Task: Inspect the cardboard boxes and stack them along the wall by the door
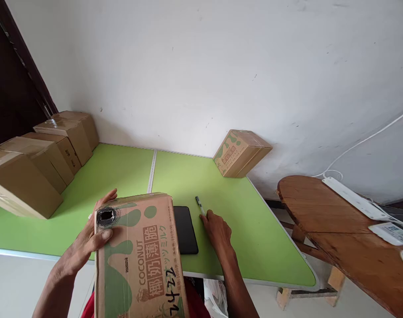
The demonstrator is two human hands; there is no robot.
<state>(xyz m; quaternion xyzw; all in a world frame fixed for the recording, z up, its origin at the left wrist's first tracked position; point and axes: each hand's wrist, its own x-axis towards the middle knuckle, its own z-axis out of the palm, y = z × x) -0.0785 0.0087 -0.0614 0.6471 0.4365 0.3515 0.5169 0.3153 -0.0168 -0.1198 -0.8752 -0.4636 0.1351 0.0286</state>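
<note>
My left hand (92, 240) grips a brown cardboard box (135, 256) at its upper left, thumb on the printed face and fingers behind. The box is tilted up toward me, with green shapes, the word COCONUT and a handwritten 2422. A ragged hole ringed with black scribble shows near its top left corner. Low over the green table (254, 229), my right hand (216, 227) is closed on one end of a slim pen (200, 205) with a dark tip end. A black tablet-like slab (186, 230) lies flat between the hands, partly hidden by the box.
Several cardboard boxes (25, 176) line the table's left side. Another coconut box (243, 154) stands at the back right against the wall (221, 79). To the right, a brown wooden table (321, 216) carries a white power strip (354, 198) and cables.
</note>
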